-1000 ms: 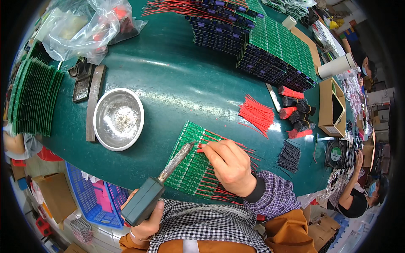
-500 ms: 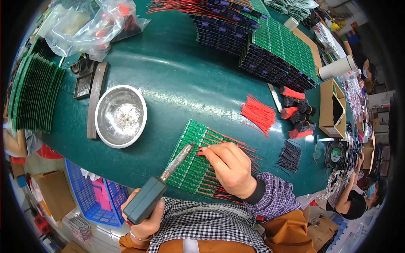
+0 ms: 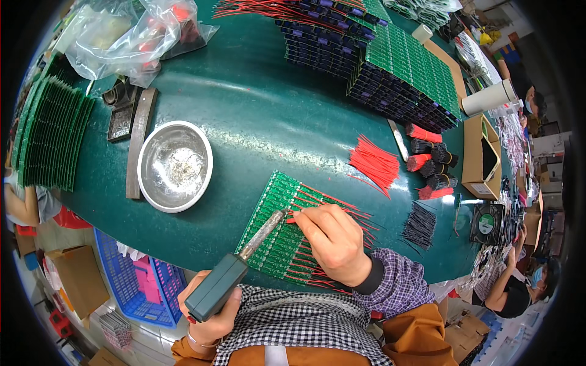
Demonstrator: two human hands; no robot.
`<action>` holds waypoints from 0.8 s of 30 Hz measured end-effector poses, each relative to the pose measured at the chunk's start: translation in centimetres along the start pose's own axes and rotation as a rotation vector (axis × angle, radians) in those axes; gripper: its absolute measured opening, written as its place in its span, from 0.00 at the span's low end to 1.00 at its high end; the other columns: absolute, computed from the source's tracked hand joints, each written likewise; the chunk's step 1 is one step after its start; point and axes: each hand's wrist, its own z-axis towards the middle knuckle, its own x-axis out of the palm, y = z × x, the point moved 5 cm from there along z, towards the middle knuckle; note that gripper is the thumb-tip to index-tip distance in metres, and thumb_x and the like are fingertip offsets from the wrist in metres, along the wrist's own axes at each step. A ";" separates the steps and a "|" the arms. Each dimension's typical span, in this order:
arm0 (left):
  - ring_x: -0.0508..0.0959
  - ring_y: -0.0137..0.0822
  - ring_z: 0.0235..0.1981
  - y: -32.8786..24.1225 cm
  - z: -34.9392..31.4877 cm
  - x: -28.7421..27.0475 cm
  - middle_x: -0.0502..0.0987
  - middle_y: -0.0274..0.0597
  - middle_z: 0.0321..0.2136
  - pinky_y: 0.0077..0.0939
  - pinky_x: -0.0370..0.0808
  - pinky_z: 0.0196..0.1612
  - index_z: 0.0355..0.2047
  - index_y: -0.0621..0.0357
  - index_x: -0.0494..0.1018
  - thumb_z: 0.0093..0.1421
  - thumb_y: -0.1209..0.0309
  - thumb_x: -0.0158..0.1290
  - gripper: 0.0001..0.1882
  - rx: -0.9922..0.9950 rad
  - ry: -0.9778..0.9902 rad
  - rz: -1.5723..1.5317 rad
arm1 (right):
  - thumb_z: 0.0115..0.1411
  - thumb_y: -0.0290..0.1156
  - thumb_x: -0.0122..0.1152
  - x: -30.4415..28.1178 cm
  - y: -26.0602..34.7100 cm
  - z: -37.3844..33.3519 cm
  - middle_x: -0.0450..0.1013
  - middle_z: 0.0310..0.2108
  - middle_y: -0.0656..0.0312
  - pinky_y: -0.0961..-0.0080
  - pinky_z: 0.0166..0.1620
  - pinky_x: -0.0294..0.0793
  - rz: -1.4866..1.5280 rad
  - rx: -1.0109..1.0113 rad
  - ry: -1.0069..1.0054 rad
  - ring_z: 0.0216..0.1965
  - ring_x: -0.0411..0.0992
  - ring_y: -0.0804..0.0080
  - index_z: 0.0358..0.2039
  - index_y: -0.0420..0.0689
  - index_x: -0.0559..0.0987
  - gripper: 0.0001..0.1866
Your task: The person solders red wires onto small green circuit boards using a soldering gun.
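Soldering iron [image 3: 235, 274], clasped in the left hand [image 3: 207, 311], nears the right hand [image 3: 332, 241] pinching a red wire [image 3: 293, 218]. A slip could burn fingertips or bridge pads on the circuit board [image 3: 274, 229].

At 9 o'clock on the green table [image 3: 256, 116] sits a steel bowl [image 3: 175, 165]; a dark bar [image 3: 139, 143] lies just left of it. Clear plastic bags [image 3: 131, 36] lie at 11 o'clock. Stacked green boards [image 3: 397, 73] stand at 1 o'clock. At 3 o'clock lie loose red wires [image 3: 373, 163] and a cardboard box [image 3: 479, 160].
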 end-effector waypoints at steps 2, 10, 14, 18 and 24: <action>0.85 0.46 0.32 0.1 -0.1 0.0 0.84 0.53 0.35 0.33 0.81 0.36 0.40 0.68 0.84 0.50 0.76 0.70 0.16 -0.004 -0.010 -0.005 | 0.50 0.23 0.70 0.0 0.0 0.0 0.79 0.39 0.56 0.68 0.39 0.80 0.003 0.000 0.003 0.38 0.78 0.62 0.42 0.34 0.83 0.17; 0.83 0.46 0.29 -0.6 -0.3 -0.5 0.83 0.52 0.33 0.34 0.79 0.33 0.39 0.69 0.84 0.50 0.78 0.68 0.14 0.065 -0.038 0.007 | 0.47 0.19 0.67 -0.2 0.2 0.3 0.80 0.37 0.54 0.65 0.39 0.81 0.024 0.023 -0.018 0.35 0.79 0.58 0.41 0.33 0.84 0.17; 0.82 0.45 0.28 -0.7 -0.4 -0.7 0.82 0.51 0.32 0.33 0.78 0.32 0.39 0.70 0.83 0.50 0.79 0.67 0.15 0.070 -0.051 -0.008 | 0.47 0.18 0.68 -0.1 0.3 0.2 0.80 0.37 0.54 0.65 0.38 0.81 0.019 0.023 -0.023 0.35 0.79 0.58 0.40 0.33 0.84 0.17; 0.82 0.45 0.28 -0.4 -0.6 -0.7 0.82 0.51 0.32 0.33 0.78 0.33 0.40 0.70 0.83 0.50 0.80 0.67 0.15 0.033 -0.068 -0.020 | 0.49 0.20 0.70 0.2 0.1 -0.1 0.79 0.38 0.56 0.68 0.38 0.81 0.002 0.016 -0.023 0.37 0.78 0.61 0.41 0.33 0.83 0.16; 0.83 0.45 0.29 -0.5 -0.8 -0.9 0.83 0.52 0.33 0.33 0.79 0.34 0.40 0.70 0.83 0.49 0.79 0.68 0.16 0.052 -0.086 -0.002 | 0.51 0.23 0.71 -0.5 0.6 -0.2 0.80 0.40 0.56 0.70 0.39 0.80 -0.002 0.004 -0.033 0.39 0.79 0.63 0.43 0.34 0.84 0.17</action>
